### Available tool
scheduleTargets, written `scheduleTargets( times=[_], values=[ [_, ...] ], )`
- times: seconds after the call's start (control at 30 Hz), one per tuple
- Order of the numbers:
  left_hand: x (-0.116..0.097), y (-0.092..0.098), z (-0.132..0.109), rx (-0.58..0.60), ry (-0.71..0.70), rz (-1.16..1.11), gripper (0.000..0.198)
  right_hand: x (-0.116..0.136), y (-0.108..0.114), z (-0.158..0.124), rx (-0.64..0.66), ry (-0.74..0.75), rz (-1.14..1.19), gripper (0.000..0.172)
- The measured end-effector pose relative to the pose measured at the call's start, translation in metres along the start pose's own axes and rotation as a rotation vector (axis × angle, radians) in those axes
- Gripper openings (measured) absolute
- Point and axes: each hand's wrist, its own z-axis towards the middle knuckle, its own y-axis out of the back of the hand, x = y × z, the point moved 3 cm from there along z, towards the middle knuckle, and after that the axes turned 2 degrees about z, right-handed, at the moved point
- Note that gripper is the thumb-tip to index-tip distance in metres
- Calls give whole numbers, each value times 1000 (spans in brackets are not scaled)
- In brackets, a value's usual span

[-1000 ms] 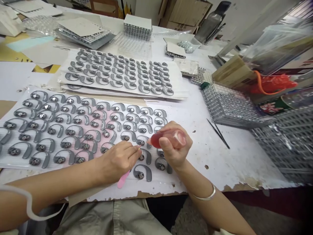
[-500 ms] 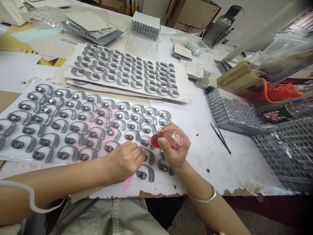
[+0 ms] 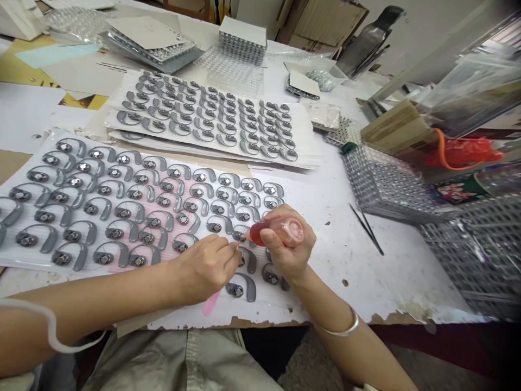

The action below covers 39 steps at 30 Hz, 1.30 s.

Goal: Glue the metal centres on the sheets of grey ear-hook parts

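Note:
My right hand (image 3: 291,244) is closed around a small squeeze bottle (image 3: 280,231) of red liquid, tipped so that its nozzle end points left and down. My left hand (image 3: 209,266) is pinched close to that nozzle; a flat pink handle (image 3: 211,303) sticks out beneath it, and the tool's tip is too small to make out. Both hands are over a white sheet (image 3: 103,271) carrying rows of grey hook-shaped pieces, each with a round metal setting. One grey hook piece (image 3: 240,236) lies right at the fingertips, partly hidden. Another hook piece (image 3: 244,288) lies just below the hands.
Behind lies a second stack of sheets (image 3: 203,117) with similar grey hooks. Black tweezers (image 3: 366,228) rest on the table to the right. Trays of small shiny pieces (image 3: 386,182) and a grey plastic basket (image 3: 459,255) stand at the right. A dark bottle (image 3: 368,41) stands at the back.
Both hands keep nearly the same pose and grip. The bottle has shifted very slightly left, and the whole view has drifted a little.

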Motion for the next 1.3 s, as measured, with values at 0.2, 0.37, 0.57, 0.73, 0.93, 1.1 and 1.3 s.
scheduleTargets(
  times=[0.2,0.37,0.57,0.73,0.93,1.1,1.3],
  values=[
    [0,-1,-1,6,0,-5,18,1,-1,1,-14,11,-24,17],
    [0,0,-1,4,1,-9,17,2,0,2,-37,43,-43,15],
    [0,0,-1,7,-8,-27,18,2,1,1,-36,51,-49,14],
    [1,0,-1,-1,-4,-16,18,-1,2,-2,-45,37,-45,15],
    [1,0,1,-6,5,-17,19,-3,1,-3,-20,39,-48,15],
    [1,1,-1,-2,4,-27,20,4,0,0,-23,132,-77,14],
    [3,1,-1,16,0,-70,20,7,0,2,-24,171,-132,15]
  ],
)
